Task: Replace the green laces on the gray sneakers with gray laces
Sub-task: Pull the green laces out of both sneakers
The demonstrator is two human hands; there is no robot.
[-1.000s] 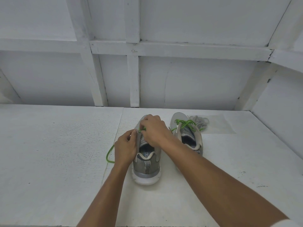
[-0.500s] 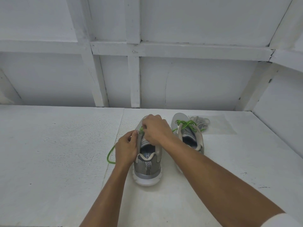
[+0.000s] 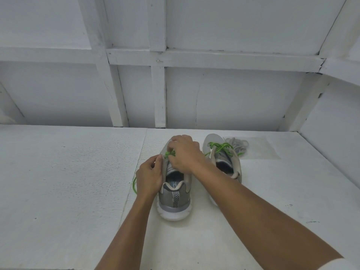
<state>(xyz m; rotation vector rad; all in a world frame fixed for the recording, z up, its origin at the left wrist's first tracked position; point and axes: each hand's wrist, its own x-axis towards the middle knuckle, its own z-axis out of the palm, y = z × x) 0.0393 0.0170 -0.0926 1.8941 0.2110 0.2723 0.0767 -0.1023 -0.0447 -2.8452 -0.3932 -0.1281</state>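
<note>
Two gray sneakers stand heel-toward-me on a white table. The left sneaker (image 3: pixel 174 199) has my right hand (image 3: pixel 185 152) over its lacing area, fingers pinching its green lace (image 3: pixel 169 153). My left hand (image 3: pixel 150 175) grips the sneaker's left side at the eyelets; a loop of the same green lace (image 3: pixel 134 185) hangs out to its left. The right sneaker (image 3: pixel 228 162) keeps its green lace (image 3: pixel 222 147) tied. A bundle of gray laces (image 3: pixel 238 143) lies just behind it. My hand hides most of the left sneaker's lacing.
A clear plastic bag (image 3: pixel 261 149) lies flat under and beside the gray laces. The white table (image 3: pixel 68 182) stretches wide to the left. White framed walls stand behind (image 3: pixel 194 98) and at the right (image 3: pixel 331 133).
Both hands have stayed on the left sneaker's lacing with only slight finger shifts. The camera view has drifted a little.
</note>
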